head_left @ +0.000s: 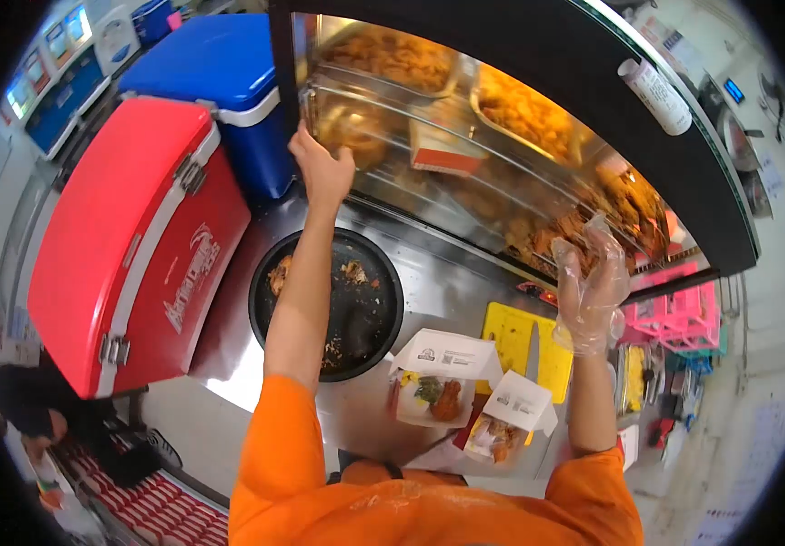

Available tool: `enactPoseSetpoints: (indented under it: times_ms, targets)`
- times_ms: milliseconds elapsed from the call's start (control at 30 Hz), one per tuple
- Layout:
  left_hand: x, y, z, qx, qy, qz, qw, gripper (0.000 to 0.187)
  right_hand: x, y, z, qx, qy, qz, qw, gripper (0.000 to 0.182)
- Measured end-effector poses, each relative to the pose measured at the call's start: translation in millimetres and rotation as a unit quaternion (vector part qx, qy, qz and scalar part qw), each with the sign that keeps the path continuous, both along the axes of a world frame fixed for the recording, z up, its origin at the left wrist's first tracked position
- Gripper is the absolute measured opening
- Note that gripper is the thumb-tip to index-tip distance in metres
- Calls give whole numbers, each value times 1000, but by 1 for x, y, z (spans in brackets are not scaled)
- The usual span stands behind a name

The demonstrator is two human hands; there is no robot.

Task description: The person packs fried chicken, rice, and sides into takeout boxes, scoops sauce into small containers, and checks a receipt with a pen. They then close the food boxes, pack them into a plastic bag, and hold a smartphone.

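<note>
1 display cabinet (583, 75) on counter (433, 273). Left hand (324, 173) at its left edge, can't make out grip; gloved right hand (594, 289) unclenched near its right end. In front: 1 pan (361, 300), 2 boxes (447, 353), 1 board (506, 329), 1 knife (533, 353). Left: 2 coolers (133, 232).

Black pan (365, 314): partly hidden behind the left forearm (300, 314). Yellow cutting board (506, 332): near side covered by a small food box (522, 393), which also conceals part of the knife (533, 346). Lid print (506, 399): too small to read. Lower-shelf food (488, 200) in the far display case (583, 73): blurred. Left hand (324, 173): grip on the case edge not determinable. Right hand (590, 291): contact with the case not determinable. Orange shirt (383, 517): cut off at near edge.
</note>
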State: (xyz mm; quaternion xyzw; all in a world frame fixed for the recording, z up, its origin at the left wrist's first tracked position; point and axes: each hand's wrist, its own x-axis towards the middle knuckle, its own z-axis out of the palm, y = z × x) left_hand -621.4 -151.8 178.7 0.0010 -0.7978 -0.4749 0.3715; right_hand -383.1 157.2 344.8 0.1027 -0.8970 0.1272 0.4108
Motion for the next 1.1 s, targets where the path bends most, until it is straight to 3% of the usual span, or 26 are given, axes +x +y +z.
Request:
enactPoseSetpoints:
  times_ms: [67,133,200,300,433,600,667,733,800,933,1100]
  targets:
    - [-14,13,15,37,-20,65,997,67,3,-11,17,29,8,-8,1000,29]
    - [-18,4,10,-15,31,69,997,60,11,-15,32,55,-13,-49,997,29]
    - [-23,-5,18,-35,-21,73,997,52,17,-11,33,48,-28,-62,997,31]
    - [-11,-5,24,-50,-56,27,997,44,7,-25,25,11,-35,-38,999,33]
    - [-3,5,15,41,-23,-63,997,40,-27,-62,11,5,-57,20,998,30]
    - [24,36,15,49,-9,-197,979,42,-111,-156,19,-10,-141,212,967,42]
    - [34,61,9,106,-45,-300,947,43,-161,-184,9,20,-62,242,968,49]
    - [42,87,4,122,-31,-337,933,40,-208,-204,11,66,-10,228,971,50]
    - [46,103,-1,65,15,-351,934,35,-254,-205,19,148,-44,130,979,53]
    - [70,132,13,125,-3,-449,885,33,-338,-186,25,134,-142,17,981,53]
    - [85,158,25,154,-13,-553,819,29,-380,-172,26,92,-217,-17,972,54]
